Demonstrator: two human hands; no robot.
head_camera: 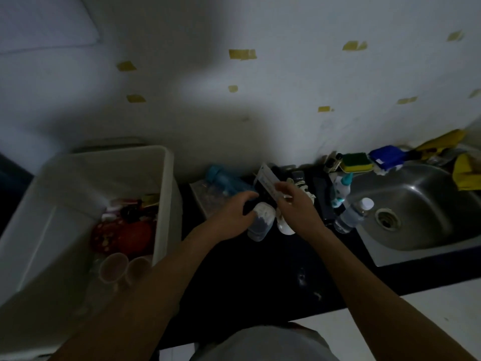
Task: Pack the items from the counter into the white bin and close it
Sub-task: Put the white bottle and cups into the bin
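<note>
The white bin [166, 194] stands open on the left of the dark counter [260, 277]. Inside it are a red patterned bowl [122, 237], two pale cups [114, 267] and small packets. My left hand [231, 214] curls around the top of a small clear jar [260, 225] with a white lid. Just to its right, my right hand [294, 201] holds a flat white packet [266, 179] tilted up above the counter. A blue bottle [229, 182] lies behind my hands by the wall. No lid for the bin is in view.
A steel sink [416, 204] fills the right side, with a clear water bottle [351, 214] lying at its rim. A green and yellow sponge [356, 161], a blue cloth [385, 156] and a small white and teal bottle [342, 186] sit behind. The light is dim.
</note>
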